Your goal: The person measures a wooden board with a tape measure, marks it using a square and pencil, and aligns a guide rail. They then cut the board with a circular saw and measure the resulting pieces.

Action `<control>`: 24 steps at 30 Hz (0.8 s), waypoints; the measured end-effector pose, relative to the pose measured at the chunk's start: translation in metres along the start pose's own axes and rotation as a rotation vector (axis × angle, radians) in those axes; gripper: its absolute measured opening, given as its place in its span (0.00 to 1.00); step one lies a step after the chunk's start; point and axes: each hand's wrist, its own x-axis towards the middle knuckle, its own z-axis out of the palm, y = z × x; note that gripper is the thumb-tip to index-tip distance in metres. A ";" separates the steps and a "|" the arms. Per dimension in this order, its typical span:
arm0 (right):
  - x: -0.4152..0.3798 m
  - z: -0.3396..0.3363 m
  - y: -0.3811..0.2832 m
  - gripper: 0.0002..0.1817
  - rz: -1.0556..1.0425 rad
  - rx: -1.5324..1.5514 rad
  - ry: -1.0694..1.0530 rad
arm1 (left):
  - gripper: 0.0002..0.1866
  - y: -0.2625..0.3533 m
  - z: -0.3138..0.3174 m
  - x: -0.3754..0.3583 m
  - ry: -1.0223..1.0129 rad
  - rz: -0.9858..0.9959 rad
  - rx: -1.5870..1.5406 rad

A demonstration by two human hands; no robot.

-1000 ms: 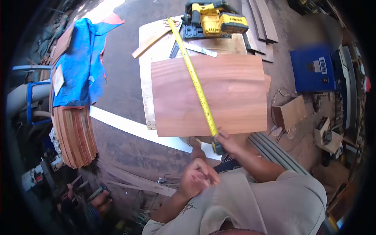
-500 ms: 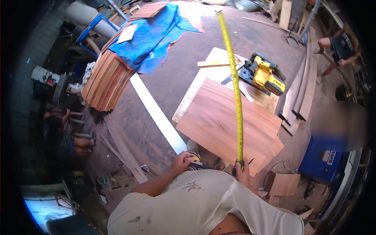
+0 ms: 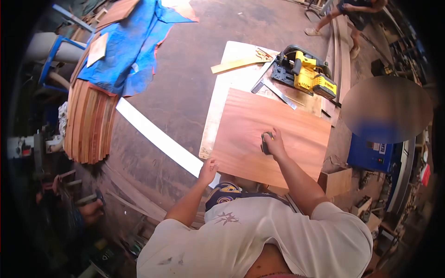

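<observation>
A reddish-brown wooden panel [image 3: 245,125] lies in front of me on a pale board [image 3: 214,113]. My right hand [image 3: 276,144] is closed round a tape measure [image 3: 265,142] over the middle of the panel, with no blade showing. At the panel's near left corner, my left hand [image 3: 208,170] has its fingers curled at the edge; the fingertips are partly hidden. Beyond the panel, a square [image 3: 278,94] with a metal blade lies beside a yellow and black cordless saw [image 3: 303,76].
A long white strip [image 3: 157,139] lies left of the panel. Stacked boards [image 3: 90,125] stand under a blue tarp [image 3: 125,55]. A wooden box [image 3: 337,181] and a blue machine [image 3: 368,155] are at the right. Another person [image 3: 354,11] is at the far right.
The long yellow blade has gone back into the tape measure. My right hand has moved forward over the panel, and my left hand to its corner. The view has shifted.
</observation>
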 end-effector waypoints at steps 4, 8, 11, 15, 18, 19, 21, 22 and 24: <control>0.080 0.067 0.011 0.40 -0.133 -0.100 0.010 | 0.21 -0.003 -0.037 0.035 -0.064 0.028 0.107; 0.173 0.126 -0.033 0.42 -0.244 -0.406 0.142 | 0.23 0.004 -0.057 0.080 -0.130 0.104 0.217; 0.256 0.167 -0.087 0.44 -0.205 -0.612 0.304 | 0.25 -0.017 -0.048 0.112 -0.172 0.299 0.261; 0.303 0.182 -0.095 0.45 -0.215 -0.705 0.295 | 0.29 -0.006 -0.024 0.108 -0.327 0.052 -0.019; 0.299 0.179 -0.073 0.42 -0.491 -0.615 0.356 | 0.30 -0.012 -0.020 0.101 -0.263 0.026 -0.042; 0.287 0.174 -0.062 0.41 -0.611 -0.573 0.376 | 0.30 -0.020 -0.022 0.099 -0.304 0.040 -0.036; 0.246 0.153 -0.036 0.35 -0.800 -0.719 0.369 | 0.30 -0.039 -0.024 0.091 -0.342 0.009 -0.056; 0.212 0.142 -0.018 0.37 -0.727 -0.834 0.325 | 0.29 -0.058 -0.020 0.084 -0.336 0.014 -0.073; 0.151 0.107 0.031 0.37 -0.684 -1.028 0.131 | 0.29 -0.071 -0.023 0.068 -0.365 -0.004 -0.056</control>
